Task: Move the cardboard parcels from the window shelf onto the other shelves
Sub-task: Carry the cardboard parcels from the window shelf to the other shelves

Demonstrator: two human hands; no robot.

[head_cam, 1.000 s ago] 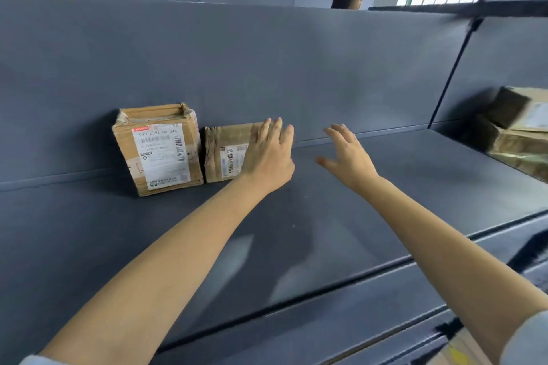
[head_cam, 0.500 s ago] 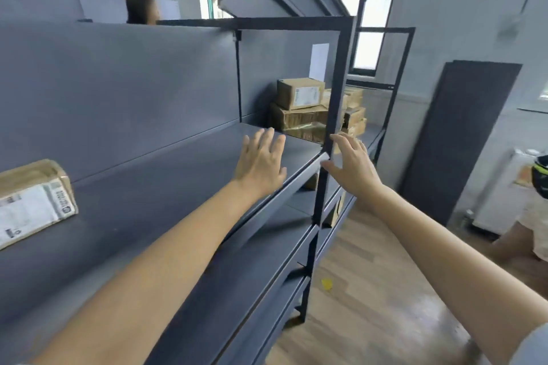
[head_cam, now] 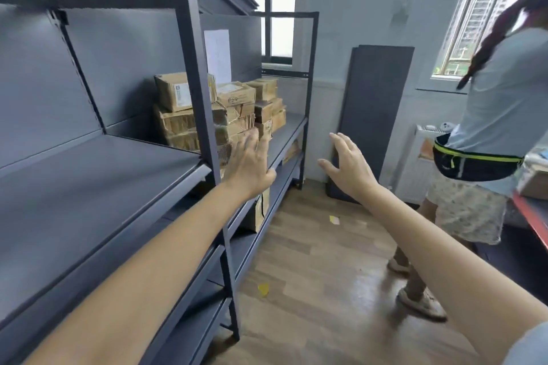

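With both your left hand [head_cam: 250, 167] and right hand [head_cam: 350, 167] empty, fingers spread, reach for the top parcel [head_cam: 178, 92] on the window shelf [head_cam: 292, 124] first.

Dark grey metal shelving [head_cam: 89, 175] stands on a wooden floor [head_cam: 320, 275]. Stacked cardboard parcels [head_cam: 237, 107] rest on the window-end shelf [head_cam: 292, 124]; yellow scraps [head_cam: 263, 289] lie on the floor.

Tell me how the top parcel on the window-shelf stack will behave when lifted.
The top parcel looks like stiff taped cardboard, so it should hold its shape. It sits tilted, so it may slide when nudged. It is small, so probably light. Both hands, left hand and right hand, are free.
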